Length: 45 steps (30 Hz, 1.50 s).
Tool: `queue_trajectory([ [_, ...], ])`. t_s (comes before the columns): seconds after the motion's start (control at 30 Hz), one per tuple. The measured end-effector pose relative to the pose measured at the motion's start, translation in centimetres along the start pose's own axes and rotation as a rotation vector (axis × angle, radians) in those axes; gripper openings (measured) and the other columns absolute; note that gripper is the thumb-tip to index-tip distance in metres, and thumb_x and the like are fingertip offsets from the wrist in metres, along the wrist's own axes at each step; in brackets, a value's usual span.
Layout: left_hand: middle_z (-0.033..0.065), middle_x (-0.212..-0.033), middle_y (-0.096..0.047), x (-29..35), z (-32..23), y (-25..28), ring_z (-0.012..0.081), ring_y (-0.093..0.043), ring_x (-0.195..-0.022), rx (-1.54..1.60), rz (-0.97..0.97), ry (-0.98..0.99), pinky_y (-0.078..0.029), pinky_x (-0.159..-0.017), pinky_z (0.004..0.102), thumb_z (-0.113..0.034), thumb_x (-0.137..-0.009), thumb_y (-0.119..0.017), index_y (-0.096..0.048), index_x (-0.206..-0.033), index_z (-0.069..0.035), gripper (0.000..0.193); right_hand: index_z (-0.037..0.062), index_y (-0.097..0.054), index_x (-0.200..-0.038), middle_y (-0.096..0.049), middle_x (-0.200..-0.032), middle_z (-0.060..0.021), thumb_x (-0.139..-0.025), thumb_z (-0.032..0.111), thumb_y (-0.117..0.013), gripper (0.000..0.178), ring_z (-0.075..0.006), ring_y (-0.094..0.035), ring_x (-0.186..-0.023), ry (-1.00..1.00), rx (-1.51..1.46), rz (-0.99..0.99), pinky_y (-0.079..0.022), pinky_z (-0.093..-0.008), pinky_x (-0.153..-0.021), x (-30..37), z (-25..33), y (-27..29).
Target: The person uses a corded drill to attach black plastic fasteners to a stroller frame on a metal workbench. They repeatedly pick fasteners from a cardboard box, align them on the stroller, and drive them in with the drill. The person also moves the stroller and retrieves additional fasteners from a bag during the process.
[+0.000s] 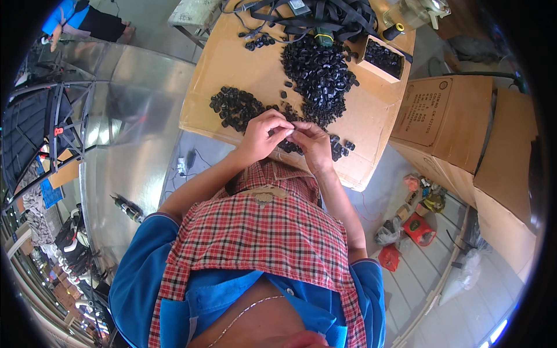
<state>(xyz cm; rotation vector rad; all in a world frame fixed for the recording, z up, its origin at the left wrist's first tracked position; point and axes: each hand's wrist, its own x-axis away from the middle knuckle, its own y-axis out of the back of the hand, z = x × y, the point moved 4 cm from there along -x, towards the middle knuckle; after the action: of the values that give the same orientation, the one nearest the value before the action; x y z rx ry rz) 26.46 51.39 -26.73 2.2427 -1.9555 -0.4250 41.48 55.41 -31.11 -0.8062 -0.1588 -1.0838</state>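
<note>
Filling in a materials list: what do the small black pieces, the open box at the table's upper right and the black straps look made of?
Small black pieces: probably moulded plastic, satin; smooth shapes with small highlights.
Open box: likely cardboard, matte; plain brown, thin flat walls.
Black straps: perhaps woven webbing, fairly dull; flat, limp loops, weave too small to confirm.

Bare tabletop [371, 113] leaves passage right of the large black pile [318, 69], until an open box [374, 66] blocks farther up.
</note>
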Motion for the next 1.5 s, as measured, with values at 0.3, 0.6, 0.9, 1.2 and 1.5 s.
queue_trajectory([
  [0.3, 0.0069, -0.082, -0.066, -0.8, 1.7, 0.5, 0.0147, -0.065, -0.071, -0.076, -0.092, 0.038, -0.053, -0.065, 0.0276, -0.002, -0.080, -0.072, -0.064, -0.097, -0.003, 0.019, -0.0026, -0.066, -0.108, -0.068, -0.097, -0.0125, -0.086, -0.005, -0.062, 0.022, -0.0182, -0.066, -0.086, 0.122, 0.261, 0.078, -0.055, -0.0286, -0.081, -0.3, 0.7, -1.1],
  [0.6, 0.0060, -0.079, -0.063, -5.6, 4.0, 5.0, 0.0273, -0.064, -0.073, -0.913, -0.113, -0.194, -0.054, -0.065, 0.0367, -0.015, -0.078, -0.071, -0.070, -0.083, -0.009, 0.008, 0.0016, -0.067, -0.089, -0.059, -0.088, -0.0104, -0.077, 0.000, -0.066, 0.012, -0.0276, -0.062, -0.081, 0.940, 1.666, -0.078, -0.054, -0.0361, -0.067, -5.8, 4.8, 0.5],
  [0.9, 0.0116, -0.078, -0.066, -6.6, 4.6, -0.6, 0.0296, -0.066, -0.070, -0.851, 0.047, 0.025, -0.053, -0.064, 0.0388, -0.017, -0.078, -0.071, -0.066, -0.083, -0.005, 0.014, 0.0054, -0.061, -0.077, -0.057, -0.084, -0.0104, -0.070, 0.001, -0.062, 0.009, -0.0268, -0.063, -0.079, 0.883, 1.789, -0.169, -0.056, -0.0342, -0.067, -6.0, 4.8, 0.0],
  [1.2, 0.0089, -0.081, -0.070, -2.6, 2.5, 0.3, 0.0102, -0.065, -0.069, -0.043, 0.051, 0.127, -0.052, -0.065, 0.0254, -0.006, -0.089, -0.065, -0.068, -0.101, -0.001, 0.014, -0.0003, -0.071, -0.096, -0.070, -0.086, -0.0089, -0.077, -0.002, -0.069, 0.020, -0.0121, -0.065, -0.070, 0.337, 0.808, -0.137, -0.053, -0.0249, -0.066, -3.2, 3.8, 0.7],
  [1.5, 0.0052, -0.080, -0.065, -0.7, 1.8, 0.2, 0.0089, -0.062, -0.070, 0.074, 0.031, 0.135, -0.049, -0.063, 0.0228, -0.006, -0.085, -0.071, -0.066, -0.091, 0.000, 0.010, -0.0067, -0.064, -0.110, -0.069, -0.098, -0.0130, -0.085, -0.004, -0.064, 0.026, -0.0171, -0.067, -0.085, -0.036, 0.149, 0.086, -0.056, -0.0271, -0.079, -1.7, 1.0, -0.3],
])
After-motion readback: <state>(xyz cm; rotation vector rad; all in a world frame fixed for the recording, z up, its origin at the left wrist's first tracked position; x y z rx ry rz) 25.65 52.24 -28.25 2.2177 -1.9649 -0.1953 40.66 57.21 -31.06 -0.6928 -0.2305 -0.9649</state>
